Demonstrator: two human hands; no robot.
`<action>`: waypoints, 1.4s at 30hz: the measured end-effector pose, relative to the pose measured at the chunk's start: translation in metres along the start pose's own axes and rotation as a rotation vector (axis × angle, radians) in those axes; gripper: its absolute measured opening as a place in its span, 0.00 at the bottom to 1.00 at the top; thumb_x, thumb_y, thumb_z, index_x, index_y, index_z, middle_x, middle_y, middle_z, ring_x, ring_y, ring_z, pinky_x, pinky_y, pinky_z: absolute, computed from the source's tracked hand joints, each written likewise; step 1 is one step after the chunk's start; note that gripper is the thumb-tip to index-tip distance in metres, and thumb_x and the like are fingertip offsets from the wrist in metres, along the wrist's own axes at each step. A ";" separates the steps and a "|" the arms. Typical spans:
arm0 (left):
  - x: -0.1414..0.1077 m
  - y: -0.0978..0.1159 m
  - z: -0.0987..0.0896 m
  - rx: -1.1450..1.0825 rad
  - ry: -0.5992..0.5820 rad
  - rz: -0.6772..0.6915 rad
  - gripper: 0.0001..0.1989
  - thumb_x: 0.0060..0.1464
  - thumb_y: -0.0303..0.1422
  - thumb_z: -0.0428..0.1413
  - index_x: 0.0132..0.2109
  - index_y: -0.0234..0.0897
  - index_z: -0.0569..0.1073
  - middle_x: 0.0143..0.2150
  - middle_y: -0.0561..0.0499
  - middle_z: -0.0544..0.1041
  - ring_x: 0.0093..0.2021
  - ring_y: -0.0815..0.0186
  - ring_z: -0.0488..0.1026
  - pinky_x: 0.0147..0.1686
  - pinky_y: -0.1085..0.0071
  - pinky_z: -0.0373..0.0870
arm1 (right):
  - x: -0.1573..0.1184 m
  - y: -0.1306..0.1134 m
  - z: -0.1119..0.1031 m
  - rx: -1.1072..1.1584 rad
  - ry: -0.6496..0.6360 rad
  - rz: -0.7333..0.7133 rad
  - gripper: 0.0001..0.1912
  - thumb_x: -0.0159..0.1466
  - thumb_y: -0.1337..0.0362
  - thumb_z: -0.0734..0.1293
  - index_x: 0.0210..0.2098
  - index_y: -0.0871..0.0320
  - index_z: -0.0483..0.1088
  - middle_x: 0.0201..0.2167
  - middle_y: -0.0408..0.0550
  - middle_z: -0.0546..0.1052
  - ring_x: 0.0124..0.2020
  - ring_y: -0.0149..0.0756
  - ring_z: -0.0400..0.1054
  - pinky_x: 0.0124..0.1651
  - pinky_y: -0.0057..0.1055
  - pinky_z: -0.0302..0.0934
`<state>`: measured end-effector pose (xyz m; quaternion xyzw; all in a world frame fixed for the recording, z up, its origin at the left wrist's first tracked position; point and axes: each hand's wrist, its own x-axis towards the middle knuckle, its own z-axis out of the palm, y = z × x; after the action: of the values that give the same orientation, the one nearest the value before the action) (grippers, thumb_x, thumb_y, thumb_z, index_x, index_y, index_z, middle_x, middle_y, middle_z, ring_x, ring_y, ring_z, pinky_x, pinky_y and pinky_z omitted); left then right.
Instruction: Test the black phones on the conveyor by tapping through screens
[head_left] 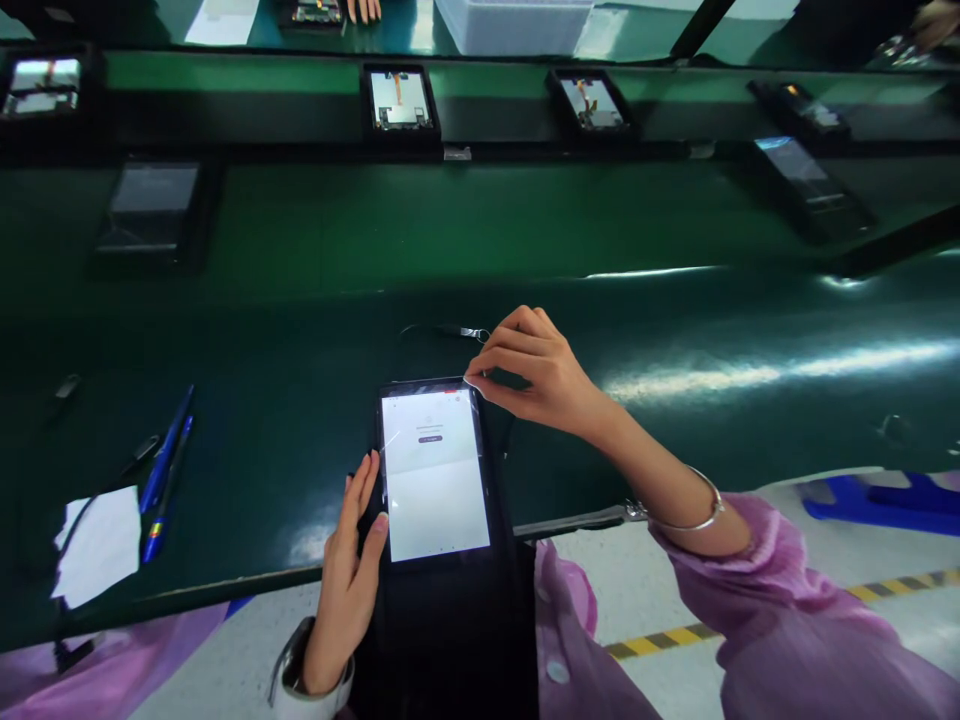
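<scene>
A tablet [435, 490] with a lit, mostly white screen lies at the table's near edge, in a dark surround. My left hand [349, 570] grips its left side, thumb over the front edge and fingers along the side. At the tablet's top right corner my right hand [532, 370] is closed in a pinch; what sits between the fingertips is too small to make out. A small red mark shows on the screen beside that pinch. Just beyond the tablet lies a thin cord with a metal clip [472, 334], its end close to my right fingers.
Blue pens [166, 460], a white paper piece [99, 545] and a black cable lie at left. Farther off, a tablet [150, 205] and another [810, 185] rest on the green belt [450, 220]. Opened devices [400, 100] line the far strip. A person's hand [364, 10] shows behind.
</scene>
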<state>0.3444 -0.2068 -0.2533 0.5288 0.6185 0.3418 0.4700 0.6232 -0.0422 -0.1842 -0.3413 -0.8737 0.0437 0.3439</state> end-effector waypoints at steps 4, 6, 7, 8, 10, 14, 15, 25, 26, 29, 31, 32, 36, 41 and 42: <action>0.001 -0.001 0.005 0.042 0.026 -0.012 0.34 0.67 0.44 0.57 0.74 0.65 0.54 0.76 0.53 0.62 0.77 0.52 0.54 0.76 0.37 0.45 | -0.002 -0.001 -0.001 0.004 0.000 0.003 0.05 0.71 0.68 0.70 0.37 0.56 0.75 0.30 0.45 0.79 0.38 0.41 0.64 0.40 0.38 0.55; 0.002 -0.002 0.006 0.051 0.021 -0.018 0.35 0.67 0.44 0.58 0.75 0.63 0.54 0.76 0.52 0.61 0.77 0.51 0.53 0.75 0.38 0.46 | -0.003 -0.002 -0.001 0.005 0.000 0.004 0.05 0.71 0.69 0.70 0.36 0.57 0.76 0.30 0.45 0.79 0.38 0.41 0.64 0.40 0.39 0.55; 0.002 -0.002 0.005 0.046 0.013 -0.015 0.34 0.67 0.44 0.58 0.75 0.64 0.54 0.76 0.52 0.61 0.77 0.52 0.53 0.75 0.38 0.46 | -0.003 -0.002 -0.001 0.005 0.001 0.004 0.05 0.71 0.69 0.70 0.36 0.57 0.76 0.31 0.45 0.79 0.38 0.41 0.65 0.40 0.39 0.55; 0.002 -0.002 0.005 0.035 0.009 -0.004 0.33 0.68 0.44 0.57 0.75 0.65 0.54 0.76 0.52 0.61 0.77 0.52 0.54 0.76 0.38 0.45 | -0.003 -0.003 -0.001 0.007 0.002 0.004 0.05 0.70 0.69 0.70 0.36 0.57 0.76 0.31 0.45 0.79 0.38 0.41 0.65 0.39 0.39 0.56; 0.002 -0.002 0.003 0.019 0.007 0.028 0.29 0.70 0.43 0.53 0.73 0.68 0.56 0.76 0.55 0.61 0.77 0.54 0.54 0.76 0.39 0.42 | -0.004 -0.003 -0.002 0.011 0.006 0.006 0.05 0.70 0.69 0.71 0.36 0.58 0.76 0.31 0.46 0.79 0.38 0.41 0.65 0.40 0.39 0.56; 0.002 -0.001 0.002 0.012 0.013 0.041 0.25 0.73 0.42 0.49 0.71 0.73 0.58 0.75 0.59 0.63 0.77 0.59 0.55 0.78 0.44 0.40 | -0.004 -0.003 -0.003 0.006 0.032 0.013 0.05 0.70 0.70 0.71 0.36 0.58 0.76 0.30 0.46 0.79 0.38 0.41 0.65 0.39 0.39 0.56; 0.002 0.000 0.002 0.010 0.017 0.034 0.25 0.73 0.42 0.49 0.71 0.73 0.59 0.75 0.59 0.63 0.77 0.60 0.55 0.78 0.44 0.40 | -0.003 -0.002 -0.004 -0.002 0.041 0.015 0.05 0.70 0.70 0.70 0.36 0.57 0.75 0.30 0.45 0.79 0.38 0.41 0.65 0.39 0.39 0.55; 0.002 -0.002 0.000 -0.021 0.008 0.016 0.25 0.74 0.41 0.48 0.72 0.68 0.59 0.75 0.58 0.63 0.77 0.62 0.54 0.79 0.49 0.39 | 0.011 0.009 -0.009 -0.155 0.141 0.061 0.06 0.71 0.69 0.70 0.37 0.52 0.75 0.31 0.43 0.80 0.38 0.44 0.69 0.41 0.42 0.58; 0.002 -0.002 0.000 -0.021 0.007 0.009 0.25 0.74 0.41 0.48 0.73 0.68 0.59 0.75 0.58 0.63 0.77 0.62 0.54 0.79 0.48 0.39 | 0.013 0.010 -0.011 -0.175 0.135 0.082 0.06 0.71 0.68 0.70 0.37 0.52 0.76 0.31 0.43 0.80 0.38 0.45 0.70 0.42 0.42 0.59; 0.001 -0.001 0.000 -0.027 0.003 -0.017 0.25 0.73 0.43 0.49 0.72 0.69 0.58 0.75 0.58 0.63 0.77 0.60 0.54 0.78 0.44 0.38 | 0.018 0.012 -0.016 -0.217 0.119 0.160 0.05 0.70 0.66 0.70 0.37 0.50 0.76 0.31 0.43 0.78 0.40 0.48 0.71 0.46 0.46 0.61; 0.000 -0.001 0.000 -0.026 0.003 -0.037 0.25 0.73 0.44 0.49 0.72 0.70 0.58 0.75 0.59 0.63 0.78 0.59 0.53 0.78 0.43 0.38 | 0.021 0.013 -0.019 -0.221 0.129 0.197 0.05 0.70 0.65 0.70 0.37 0.50 0.76 0.30 0.44 0.77 0.42 0.50 0.72 0.47 0.49 0.62; 0.000 0.000 0.000 -0.026 0.003 -0.043 0.24 0.73 0.44 0.49 0.72 0.71 0.58 0.75 0.60 0.63 0.78 0.59 0.52 0.78 0.43 0.38 | 0.023 0.013 -0.020 -0.219 0.138 0.208 0.05 0.70 0.65 0.70 0.37 0.50 0.76 0.30 0.45 0.77 0.43 0.51 0.72 0.48 0.50 0.63; -0.002 0.003 0.000 -0.017 0.005 -0.061 0.24 0.73 0.45 0.48 0.71 0.74 0.58 0.75 0.62 0.63 0.78 0.59 0.52 0.77 0.42 0.37 | 0.030 0.016 -0.024 -0.240 0.215 0.197 0.06 0.71 0.65 0.70 0.36 0.51 0.76 0.29 0.45 0.79 0.41 0.51 0.71 0.46 0.49 0.63; -0.003 0.002 0.000 -0.007 0.003 -0.053 0.24 0.73 0.44 0.48 0.71 0.73 0.58 0.75 0.62 0.63 0.78 0.61 0.52 0.78 0.46 0.38 | 0.036 0.018 -0.030 -0.323 0.261 0.216 0.08 0.71 0.64 0.70 0.34 0.50 0.75 0.28 0.46 0.79 0.40 0.51 0.71 0.43 0.50 0.65; -0.003 0.001 0.001 -0.004 0.001 -0.049 0.24 0.73 0.44 0.48 0.72 0.72 0.58 0.75 0.62 0.63 0.78 0.61 0.51 0.78 0.47 0.38 | 0.037 0.018 -0.031 -0.334 0.255 0.234 0.08 0.71 0.64 0.70 0.34 0.49 0.75 0.28 0.47 0.79 0.41 0.52 0.71 0.44 0.50 0.65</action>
<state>0.3453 -0.2094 -0.2519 0.5125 0.6308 0.3317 0.4789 0.6331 -0.0103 -0.1447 -0.4951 -0.7728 -0.1056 0.3828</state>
